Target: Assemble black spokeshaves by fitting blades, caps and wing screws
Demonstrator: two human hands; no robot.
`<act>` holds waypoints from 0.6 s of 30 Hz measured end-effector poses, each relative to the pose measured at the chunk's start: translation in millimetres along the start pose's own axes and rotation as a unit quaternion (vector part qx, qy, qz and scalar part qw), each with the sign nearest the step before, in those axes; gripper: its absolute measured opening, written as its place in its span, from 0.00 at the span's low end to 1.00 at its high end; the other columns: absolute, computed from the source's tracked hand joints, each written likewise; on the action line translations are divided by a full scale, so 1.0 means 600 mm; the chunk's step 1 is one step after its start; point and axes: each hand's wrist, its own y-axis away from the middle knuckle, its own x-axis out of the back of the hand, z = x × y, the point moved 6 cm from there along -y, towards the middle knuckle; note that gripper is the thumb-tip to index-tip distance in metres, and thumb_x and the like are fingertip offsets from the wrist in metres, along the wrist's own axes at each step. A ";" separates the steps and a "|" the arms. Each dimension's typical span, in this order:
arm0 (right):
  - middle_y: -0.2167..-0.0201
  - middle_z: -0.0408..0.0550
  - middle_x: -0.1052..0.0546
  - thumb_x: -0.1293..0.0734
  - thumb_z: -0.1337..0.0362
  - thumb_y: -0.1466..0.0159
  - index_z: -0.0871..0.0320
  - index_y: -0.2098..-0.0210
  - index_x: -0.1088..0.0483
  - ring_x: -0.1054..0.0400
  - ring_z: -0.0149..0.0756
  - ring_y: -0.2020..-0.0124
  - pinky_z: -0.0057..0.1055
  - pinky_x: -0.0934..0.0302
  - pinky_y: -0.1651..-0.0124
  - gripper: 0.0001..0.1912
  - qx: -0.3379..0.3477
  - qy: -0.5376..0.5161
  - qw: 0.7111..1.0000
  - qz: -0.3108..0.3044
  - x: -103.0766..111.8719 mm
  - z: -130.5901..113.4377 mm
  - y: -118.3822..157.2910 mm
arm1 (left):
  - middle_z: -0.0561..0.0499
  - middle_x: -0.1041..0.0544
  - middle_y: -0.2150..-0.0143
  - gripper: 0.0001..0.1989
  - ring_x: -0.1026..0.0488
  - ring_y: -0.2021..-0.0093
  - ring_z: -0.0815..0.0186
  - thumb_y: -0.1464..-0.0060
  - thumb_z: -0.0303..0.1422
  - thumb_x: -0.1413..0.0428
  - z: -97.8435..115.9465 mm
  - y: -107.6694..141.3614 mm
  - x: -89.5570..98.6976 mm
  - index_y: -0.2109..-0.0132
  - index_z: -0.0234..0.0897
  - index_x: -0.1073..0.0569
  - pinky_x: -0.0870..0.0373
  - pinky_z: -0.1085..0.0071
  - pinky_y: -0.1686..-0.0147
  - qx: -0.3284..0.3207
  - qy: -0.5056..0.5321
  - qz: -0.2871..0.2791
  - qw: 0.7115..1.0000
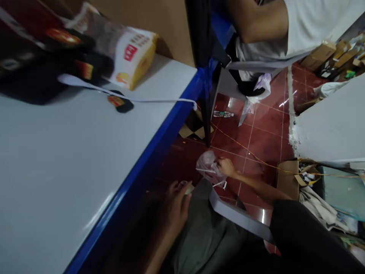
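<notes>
Down beside the chair, my right hand [226, 166] is closed on a thin, clear plastic bag [207, 164], which hangs crumpled above the red tiled floor. Small white strips show at the bag's lower edge. My left hand [179, 205] is under the table's edge, near my knee, its fingers apart. Close to its fingertips is a small pale item [189, 188], blurred and partly covered by the fingers; I cannot make out its kind or any firm grip on it.
A blue-edged white table [71, 171] fills the left, carrying a white cable [137, 99], a black tag [121, 102] and a food packet [134, 57]. Another person's arm [259, 23] is at the top. A bottle [223, 114] and an orange cord [238, 141] lie on the floor; cardboard boxes [288, 177] stand right.
</notes>
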 end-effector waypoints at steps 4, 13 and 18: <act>0.43 0.53 0.26 0.31 0.56 0.28 0.57 0.41 0.29 0.26 0.44 0.48 0.47 0.28 0.47 0.19 0.046 -0.083 0.995 -0.017 -0.025 -0.025 -0.045 | 0.41 0.29 0.37 0.18 0.28 0.40 0.51 0.32 0.37 0.41 -0.042 -0.111 -0.051 0.39 0.37 0.28 0.27 0.47 0.42 0.074 -0.020 -0.050 0.996; 0.42 0.53 0.26 0.31 0.56 0.28 0.58 0.41 0.30 0.26 0.45 0.48 0.48 0.28 0.47 0.20 0.084 -0.207 0.974 0.043 0.002 -0.016 -0.098 | 0.43 0.25 0.42 0.18 0.24 0.47 0.56 0.32 0.39 0.41 -0.142 -0.169 -0.061 0.40 0.36 0.28 0.22 0.54 0.49 0.205 -0.053 -0.134 0.968; 0.42 0.54 0.26 0.31 0.56 0.28 0.57 0.41 0.30 0.27 0.45 0.47 0.48 0.28 0.47 0.20 0.019 -0.231 0.970 0.078 -0.006 0.056 -0.115 | 0.44 0.25 0.42 0.18 0.24 0.47 0.56 0.33 0.39 0.40 -0.150 -0.170 -0.073 0.41 0.37 0.28 0.22 0.55 0.49 0.234 -0.068 -0.142 0.959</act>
